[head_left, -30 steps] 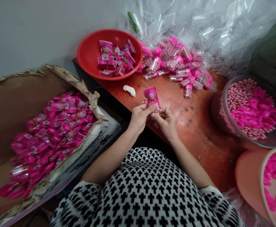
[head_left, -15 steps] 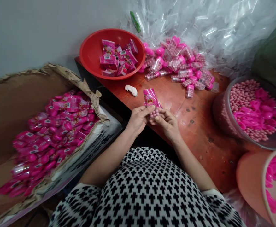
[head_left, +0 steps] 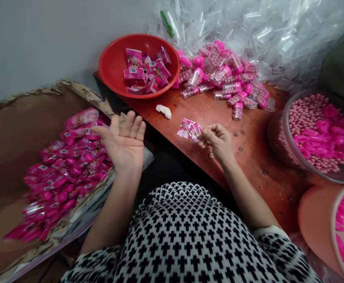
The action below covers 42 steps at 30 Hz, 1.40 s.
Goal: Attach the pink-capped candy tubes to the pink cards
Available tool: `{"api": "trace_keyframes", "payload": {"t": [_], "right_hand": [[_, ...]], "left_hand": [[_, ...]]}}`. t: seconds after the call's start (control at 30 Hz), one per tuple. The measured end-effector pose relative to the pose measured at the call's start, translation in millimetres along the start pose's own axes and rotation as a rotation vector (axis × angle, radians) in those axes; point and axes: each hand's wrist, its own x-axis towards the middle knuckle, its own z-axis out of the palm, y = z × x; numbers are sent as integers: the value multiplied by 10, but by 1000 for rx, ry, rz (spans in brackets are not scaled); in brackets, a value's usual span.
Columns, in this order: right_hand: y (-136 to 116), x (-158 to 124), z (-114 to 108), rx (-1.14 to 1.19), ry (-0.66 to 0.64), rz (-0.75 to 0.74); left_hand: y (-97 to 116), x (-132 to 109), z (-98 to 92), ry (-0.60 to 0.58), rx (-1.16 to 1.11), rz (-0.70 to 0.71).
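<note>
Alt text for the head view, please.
Open left hand, palm up, by a cardboard box of pink packets; the right hand holds pink wrapping above a reddish table. Beyond: a red bowl and pink-capped jars.

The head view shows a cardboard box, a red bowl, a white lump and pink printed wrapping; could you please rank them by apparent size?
1. Cardboard box, cut off by the picture's edge
2. Red bowl
3. Pink printed wrapping, partly covered by the right hand
4. White lump

The head camera looks forward, down onto the hands (head_left: 126,147).
</note>
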Motion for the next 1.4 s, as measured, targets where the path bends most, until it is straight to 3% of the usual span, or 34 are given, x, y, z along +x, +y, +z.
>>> {"api": "trace_keyframes", "payload": {"t": [0.07,0.17,0.27,0.37,0.53,0.67,0.77,0.9,0.97,1.07,1.17,1.23,1.3,1.4], "right_hand": [[12,22,-85,-36,37,-7],[49,27,-147,-67,37,-8],[63,15,-189,-99,51,-11],[63,35,-256,-154,73,-25],[142,199,-333,-290,127,-103],[169,331,-274,-176,16,-30],[114,362,-190,-24,18,-6],[87,361,-97,9,-15,9],[100,376,-114,-65,-55,22],[52,434,-286,-347,34,-86],[-109,542,-590,-831,354,-216],[-220,641,-797,-1104,528,-167],[-287,745,-965,-1263,565,-49],[-303,853,-1123,-1340,497,89]], "left_hand": [[-191,19,35,-98,209,16],[-622,-38,214,-425,714,232],[-951,-107,388,-598,1039,399],[-1083,-121,437,-633,1154,435],[-1103,-99,370,-603,1089,461],[-1021,-147,369,-597,938,456],[-905,-208,414,-492,713,275],[-791,-251,485,-439,304,-314],[-773,-246,508,-422,183,-521],[-762,-226,516,-346,141,-602],[-746,-223,520,-277,127,-633],[-732,-231,534,-231,91,-673],[-717,-233,554,-186,42,-710],[-697,-209,577,-115,-55,-727]]}}
